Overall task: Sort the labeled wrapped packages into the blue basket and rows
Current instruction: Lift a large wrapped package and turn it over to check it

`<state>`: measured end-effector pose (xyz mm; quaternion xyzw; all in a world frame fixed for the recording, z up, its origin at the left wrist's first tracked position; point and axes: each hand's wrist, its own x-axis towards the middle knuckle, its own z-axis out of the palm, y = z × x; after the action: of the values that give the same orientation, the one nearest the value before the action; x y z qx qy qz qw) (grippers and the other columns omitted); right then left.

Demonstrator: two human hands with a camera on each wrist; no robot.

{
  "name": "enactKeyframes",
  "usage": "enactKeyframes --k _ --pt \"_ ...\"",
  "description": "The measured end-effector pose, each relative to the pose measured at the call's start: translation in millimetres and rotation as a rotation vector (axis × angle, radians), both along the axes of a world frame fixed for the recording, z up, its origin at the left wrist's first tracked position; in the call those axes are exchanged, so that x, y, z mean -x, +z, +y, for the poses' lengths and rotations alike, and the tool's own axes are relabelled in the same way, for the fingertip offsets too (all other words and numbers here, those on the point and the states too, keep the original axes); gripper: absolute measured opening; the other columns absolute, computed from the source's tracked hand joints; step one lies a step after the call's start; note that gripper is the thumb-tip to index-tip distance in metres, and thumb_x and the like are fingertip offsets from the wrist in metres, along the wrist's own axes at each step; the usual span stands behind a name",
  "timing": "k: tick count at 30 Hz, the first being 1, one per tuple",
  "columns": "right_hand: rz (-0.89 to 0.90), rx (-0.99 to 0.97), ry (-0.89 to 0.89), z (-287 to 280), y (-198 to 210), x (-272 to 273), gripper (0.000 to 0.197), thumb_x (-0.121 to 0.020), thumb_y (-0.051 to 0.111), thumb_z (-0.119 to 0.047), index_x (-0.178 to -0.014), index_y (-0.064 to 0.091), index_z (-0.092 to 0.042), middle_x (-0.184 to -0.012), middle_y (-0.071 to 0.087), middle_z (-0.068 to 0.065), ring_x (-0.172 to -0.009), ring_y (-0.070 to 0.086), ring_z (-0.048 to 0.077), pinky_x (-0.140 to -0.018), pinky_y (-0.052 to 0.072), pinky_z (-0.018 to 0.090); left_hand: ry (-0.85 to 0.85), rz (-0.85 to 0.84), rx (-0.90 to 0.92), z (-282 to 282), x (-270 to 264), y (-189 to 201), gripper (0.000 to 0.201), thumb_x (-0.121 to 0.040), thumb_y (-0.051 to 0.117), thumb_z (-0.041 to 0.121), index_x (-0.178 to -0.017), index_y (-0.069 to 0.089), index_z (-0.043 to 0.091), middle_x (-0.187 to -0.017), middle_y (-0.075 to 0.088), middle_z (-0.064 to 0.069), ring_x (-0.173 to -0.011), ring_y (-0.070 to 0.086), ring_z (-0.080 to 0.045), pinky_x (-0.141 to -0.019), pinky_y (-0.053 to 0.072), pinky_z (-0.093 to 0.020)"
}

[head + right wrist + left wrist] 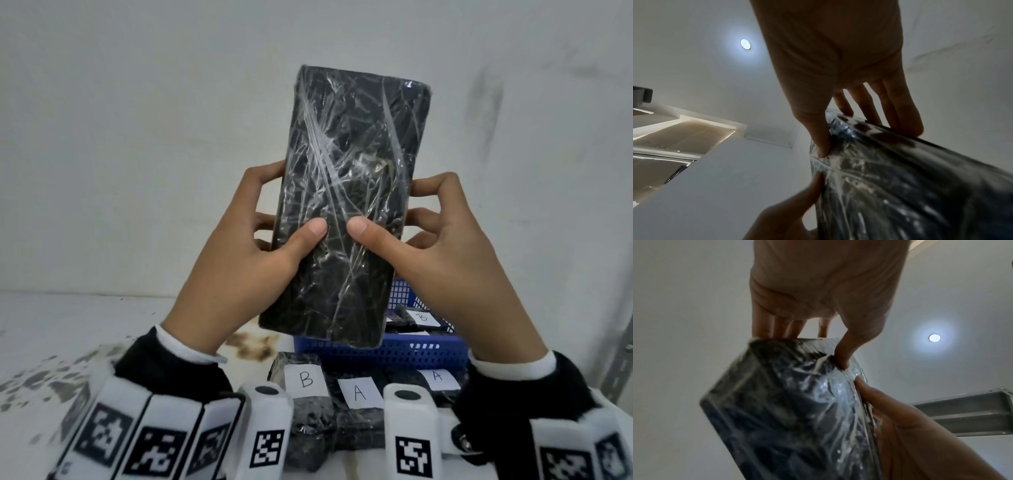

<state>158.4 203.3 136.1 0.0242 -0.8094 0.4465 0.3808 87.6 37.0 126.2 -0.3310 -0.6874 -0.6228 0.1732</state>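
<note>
From the head view, both hands hold one dark wrapped package (pixel 346 209) upright in the air in front of a white wall (pixel 137 137). The left hand (pixel 239 274) grips its left edge, thumb flat on the near face and fingers curled round the back; the right hand (pixel 445 270) does the same on the right edge, so the two thumbs nearly meet on the wrapping. No label shows on the face turned this way. Below and behind the right hand stands the blue basket (pixel 394 353), partly hidden by the held package and the right wrist; inside it lies a package with a B label (pixel 423 317). Below the hands, between the wrists, more packages lie side by side on the table (pixel 51 325), labelled B (pixel 306 379), A (pixel 359 393) and A (pixel 437 377); the wrist cameras cover their near ends.

From the left wrist, the left hand (pixel 824 288) pinches the package (pixel 789 410) with thumb in front and fingers behind. The right hand (pixel 910 426) presses its edge from the lower right. A ceiling lamp (pixel 934 337) glows beyond.

From the right wrist, the right hand (pixel 838 65) clamps the package (pixel 900 178) likewise, and the left hand (pixel 789 214) touches it from below.
</note>
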Motion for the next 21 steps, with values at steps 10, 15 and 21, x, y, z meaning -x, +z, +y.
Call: enactKeyframes --k 10,15,21 --pt "-0.016 0.032 -0.007 -0.7 0.8 1.0 0.059 -0.066 0.069 -0.065 -0.104 0.045 -0.027 -0.087 0.077 0.0 -0.076 0.074 0.012 -0.082 0.06 0.044 -0.015 -0.045 -0.021 2.3 -2.4 -0.5 0.034 -0.082 0.066 0.043 -0.107 0.044 0.043 -0.096 0.069 0.004 -0.072 0.072 -0.012 -0.07 0.058 -0.034" --pt "0.018 0.068 0.022 -0.1 1.8 -0.2 0.049 -0.072 0.068 -0.062 -0.095 0.048 -0.023 -0.094 0.077 -0.002 -0.079 0.074 0.025 -0.078 0.06 0.053 -0.019 -0.052 -0.043 2.2 -3.3 0.1 0.024 -0.089 0.062 0.036 -0.1 0.042 0.032 -0.096 0.072 0.01 -0.065 0.069 -0.009 -0.062 0.055 -0.031" --pt "0.017 0.042 0.031 1.3 2.6 -4.2 0.068 -0.074 0.074 -0.054 -0.134 0.042 -0.049 -0.106 0.073 -0.01 -0.077 0.075 0.018 -0.072 0.062 0.046 0.002 -0.042 -0.058 -3.0 -2.7 2.4 0.028 -0.089 0.061 0.037 -0.106 0.044 0.023 -0.088 0.075 0.006 -0.068 0.072 -0.019 -0.07 0.058 -0.04"
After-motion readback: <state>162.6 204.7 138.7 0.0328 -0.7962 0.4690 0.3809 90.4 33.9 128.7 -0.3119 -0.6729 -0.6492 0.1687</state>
